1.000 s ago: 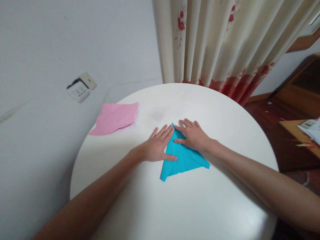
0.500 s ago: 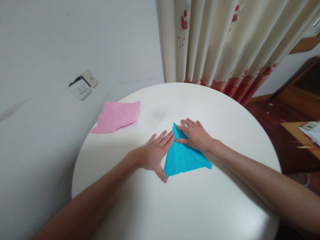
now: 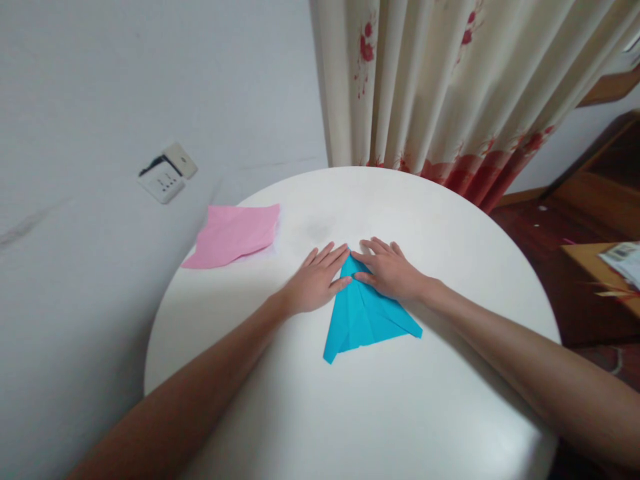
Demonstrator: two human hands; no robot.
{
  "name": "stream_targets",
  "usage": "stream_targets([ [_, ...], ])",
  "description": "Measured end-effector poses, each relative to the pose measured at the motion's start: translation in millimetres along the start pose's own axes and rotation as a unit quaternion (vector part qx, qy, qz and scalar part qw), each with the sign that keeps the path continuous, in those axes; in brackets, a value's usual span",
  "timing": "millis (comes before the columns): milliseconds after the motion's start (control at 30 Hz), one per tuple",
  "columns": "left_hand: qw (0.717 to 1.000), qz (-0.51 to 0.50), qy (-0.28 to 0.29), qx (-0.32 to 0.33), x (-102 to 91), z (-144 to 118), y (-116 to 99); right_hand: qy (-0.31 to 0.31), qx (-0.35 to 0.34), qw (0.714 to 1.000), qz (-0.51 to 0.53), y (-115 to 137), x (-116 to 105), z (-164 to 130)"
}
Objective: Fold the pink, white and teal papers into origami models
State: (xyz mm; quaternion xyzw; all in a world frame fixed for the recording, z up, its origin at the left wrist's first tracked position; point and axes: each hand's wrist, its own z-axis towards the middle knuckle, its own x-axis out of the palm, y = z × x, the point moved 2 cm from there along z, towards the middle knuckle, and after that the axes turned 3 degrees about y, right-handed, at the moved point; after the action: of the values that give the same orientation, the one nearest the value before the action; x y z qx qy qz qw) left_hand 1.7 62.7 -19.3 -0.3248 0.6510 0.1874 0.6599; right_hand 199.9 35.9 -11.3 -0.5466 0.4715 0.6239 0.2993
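A blue sheet of paper [image 3: 365,318], folded into a triangle with its point away from me, lies flat in the middle of the round white table [image 3: 350,413]. My left hand [image 3: 317,283] lies flat along the triangle's upper left edge, fingers spread, thumb on the paper. My right hand [image 3: 393,270] presses flat on the upper right part near the tip. The fingertips of both hands almost meet at the point. Neither hand grips the paper.
A pink sheet of paper [image 3: 233,233] lies at the table's far left edge. Behind it is a white wall with a socket [image 3: 165,175]. A flowered curtain [image 3: 450,87] hangs behind the table. Wooden furniture [image 3: 600,267] stands at the right.
My left hand slid down the triangle's left edge to its lower corner, then came back up beside the tip. My right hand stayed pressed near the tip.
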Motion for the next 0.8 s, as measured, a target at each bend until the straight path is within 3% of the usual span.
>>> stream_targets([
  [233,1.000,0.014,0.002,-0.002,-1.7,2,-1,0.006,0.000,1.000,-0.008,0,0,0],
  [600,0.991,0.013,0.134,0.022,-8.9,-16,-7,0.004,0.005,1.000,0.000,0,0,0],
  [800,0.990,0.005,0.137,0.014,-10.8,-16,-9,0.006,0.002,1.000,0.000,0,0,0],
])
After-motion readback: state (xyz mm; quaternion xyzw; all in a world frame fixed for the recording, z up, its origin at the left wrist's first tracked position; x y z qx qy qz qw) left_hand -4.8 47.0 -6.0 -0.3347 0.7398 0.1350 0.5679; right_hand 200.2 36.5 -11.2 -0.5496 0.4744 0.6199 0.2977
